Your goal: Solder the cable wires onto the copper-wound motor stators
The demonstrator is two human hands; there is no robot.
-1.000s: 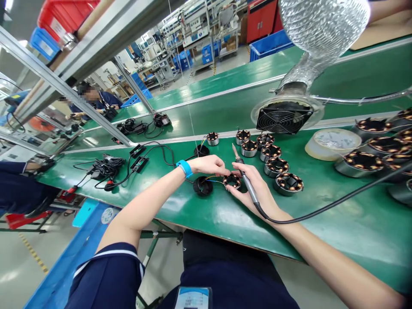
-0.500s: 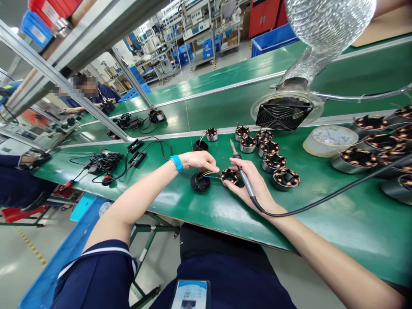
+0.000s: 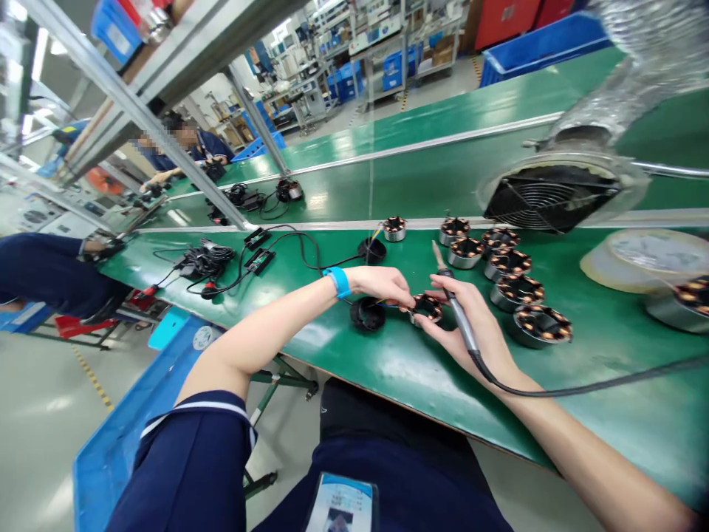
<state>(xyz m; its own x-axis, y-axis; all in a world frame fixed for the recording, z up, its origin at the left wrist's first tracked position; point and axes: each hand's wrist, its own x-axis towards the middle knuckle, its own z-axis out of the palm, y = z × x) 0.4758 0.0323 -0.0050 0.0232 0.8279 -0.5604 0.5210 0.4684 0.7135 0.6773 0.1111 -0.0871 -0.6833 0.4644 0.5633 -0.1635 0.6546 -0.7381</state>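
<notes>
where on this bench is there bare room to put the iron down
Bare green mat lies right of the right hand, between the stator row and the near edge, crossed only by the iron's cord. Another patch sits near the left forearm. It is crowded around the black cables and the stators.

A long green matted worktop (image 3: 421, 369) carries a cluster of round copper-wound metal stators (image 3: 512, 284). Tangled black cables (image 3: 207, 260) lie well left, and a black round housing (image 3: 366, 313) sits near the front edge.

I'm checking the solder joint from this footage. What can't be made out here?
- Head view: the wire ends at the stator are hidden under the left hand fingertips.
- The soldering iron tip is too small to judge.
- The right hand covers the stator's near side.
- The fume duct is blurred, cut off at the top edge.
</notes>
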